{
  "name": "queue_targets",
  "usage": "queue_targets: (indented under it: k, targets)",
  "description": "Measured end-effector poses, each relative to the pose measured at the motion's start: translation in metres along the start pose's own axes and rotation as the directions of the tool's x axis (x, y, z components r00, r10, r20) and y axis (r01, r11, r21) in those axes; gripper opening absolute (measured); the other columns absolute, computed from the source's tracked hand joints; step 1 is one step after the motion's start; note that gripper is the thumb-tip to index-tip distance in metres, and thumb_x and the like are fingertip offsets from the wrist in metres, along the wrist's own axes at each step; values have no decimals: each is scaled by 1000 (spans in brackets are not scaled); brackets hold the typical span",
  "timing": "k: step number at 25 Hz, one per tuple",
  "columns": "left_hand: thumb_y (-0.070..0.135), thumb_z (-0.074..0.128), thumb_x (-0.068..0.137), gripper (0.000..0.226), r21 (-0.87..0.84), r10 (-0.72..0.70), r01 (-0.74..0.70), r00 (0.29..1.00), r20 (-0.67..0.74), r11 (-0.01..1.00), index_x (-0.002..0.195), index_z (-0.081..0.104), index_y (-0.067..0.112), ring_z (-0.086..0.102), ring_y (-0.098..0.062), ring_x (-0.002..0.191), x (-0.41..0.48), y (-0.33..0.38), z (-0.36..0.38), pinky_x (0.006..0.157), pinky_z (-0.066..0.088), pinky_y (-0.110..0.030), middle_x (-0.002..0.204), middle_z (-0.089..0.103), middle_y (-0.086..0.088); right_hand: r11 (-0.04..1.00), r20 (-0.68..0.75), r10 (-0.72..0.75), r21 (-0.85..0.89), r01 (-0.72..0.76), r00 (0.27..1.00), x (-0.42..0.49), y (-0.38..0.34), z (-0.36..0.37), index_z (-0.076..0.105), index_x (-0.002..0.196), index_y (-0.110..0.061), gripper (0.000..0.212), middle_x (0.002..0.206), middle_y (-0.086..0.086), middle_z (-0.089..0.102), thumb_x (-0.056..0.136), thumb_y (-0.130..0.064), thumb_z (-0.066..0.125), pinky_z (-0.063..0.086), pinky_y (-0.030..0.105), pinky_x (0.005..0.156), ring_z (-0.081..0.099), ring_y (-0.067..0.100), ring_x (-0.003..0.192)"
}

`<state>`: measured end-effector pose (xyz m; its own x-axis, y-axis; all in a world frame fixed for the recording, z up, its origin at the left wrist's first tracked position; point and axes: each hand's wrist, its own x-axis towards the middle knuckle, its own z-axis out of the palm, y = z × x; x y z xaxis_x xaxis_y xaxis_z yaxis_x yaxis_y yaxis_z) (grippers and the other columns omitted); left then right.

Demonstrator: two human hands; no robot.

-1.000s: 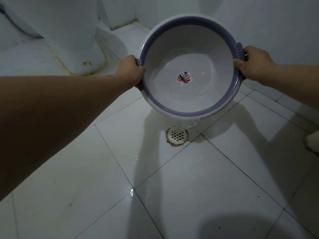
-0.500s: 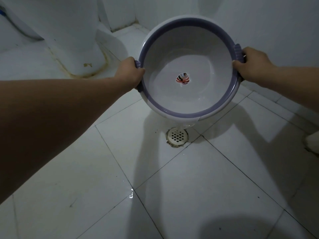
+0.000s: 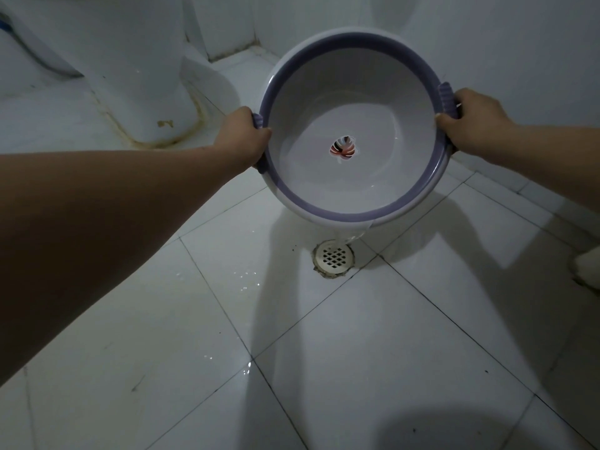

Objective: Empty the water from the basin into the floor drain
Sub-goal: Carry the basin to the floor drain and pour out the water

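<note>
A round white basin [image 3: 328,211] with a purple rim and a small leaf picture on its bottom is held in the air, tilted steeply toward me. My left hand [image 3: 242,138] grips its left handle and my right hand [image 3: 470,120] grips its right handle. A thin stream of water [image 3: 352,237] runs off the lowest point of the rim. It falls at the far edge of the round white floor drain [image 3: 333,257], which sits in the tiled floor directly below the basin.
A white toilet base [image 3: 136,92] with stained sealant stands at the back left. White tiled walls close the corner behind and to the right. Water drops [image 3: 246,277] lie on the floor tiles left of the drain. A pale object [image 3: 589,263] sits at the right edge.
The basin has stayed tilted over the drain, with little water left inside. The stream off the lower rim continues.
</note>
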<state>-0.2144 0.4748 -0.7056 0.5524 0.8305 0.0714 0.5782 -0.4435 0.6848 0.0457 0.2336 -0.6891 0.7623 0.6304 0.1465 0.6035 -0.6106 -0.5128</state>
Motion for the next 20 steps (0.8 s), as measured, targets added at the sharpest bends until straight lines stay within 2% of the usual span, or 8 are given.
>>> queue_targets:
  k: [4, 7, 9, 11, 15, 20]
  targets:
    - [21, 54, 96, 17, -2, 1, -1, 1000, -8, 1000, 110, 52, 14, 61, -23, 88, -1, 1, -1, 63, 50, -26, 101, 58, -7, 1000, 1, -2, 3, 2, 1000, 0, 1, -2, 51, 117, -7, 31, 97, 13, 57, 93, -26, 54, 45, 29, 71, 56, 26, 79]
    - [20, 54, 96, 9, 0, 11, -11, 1000, -15, 1000, 103, 49, 16, 60, -23, 89, -2, 2, -1, 73, 54, -31, 100, 57, -7, 1000, -11, -12, -7, 12, 1000, -1, 0, -3, 51, 116, -6, 31, 98, 14, 57, 93, -26, 53, 44, 30, 71, 55, 26, 80]
    - [20, 54, 96, 8, -7, 10, -11, 1000, -24, 1000, 101, 49, 16, 60, -23, 88, -2, 3, -2, 70, 52, -30, 100, 56, -6, 1000, -17, -19, -12, 19, 1000, -2, 1, -2, 52, 115, -5, 31, 100, 17, 58, 93, -26, 53, 43, 30, 71, 54, 26, 81]
    - [20, 54, 96, 10, 2, 15, -15, 1000, -27, 1000, 104, 50, 15, 59, -22, 88, -2, 3, -2, 71, 51, -30, 100, 56, -6, 1000, -20, -23, -7, 23, 1000, -3, -1, -2, 52, 115, -4, 30, 103, 19, 60, 93, -25, 53, 41, 29, 71, 53, 25, 81]
    - [21, 54, 96, 20, 25, 11, -10, 999, -38, 1000, 114, 54, 12, 60, -22, 91, 0, 2, -1, 84, 55, -36, 99, 55, -4, 999, -31, -34, -5, 33, 999, -3, -2, -2, 53, 114, -4, 29, 103, 18, 60, 93, -24, 53, 38, 27, 69, 52, 24, 80]
    - [21, 54, 95, 14, 28, 25, -24, 998, -49, 999, 108, 53, 15, 59, -22, 91, 2, 0, -3, 83, 55, -36, 100, 56, -4, 1000, -37, -28, 2, 28, 999, -4, -3, -1, 53, 114, -5, 29, 99, 14, 57, 93, -25, 53, 40, 27, 69, 53, 25, 81]
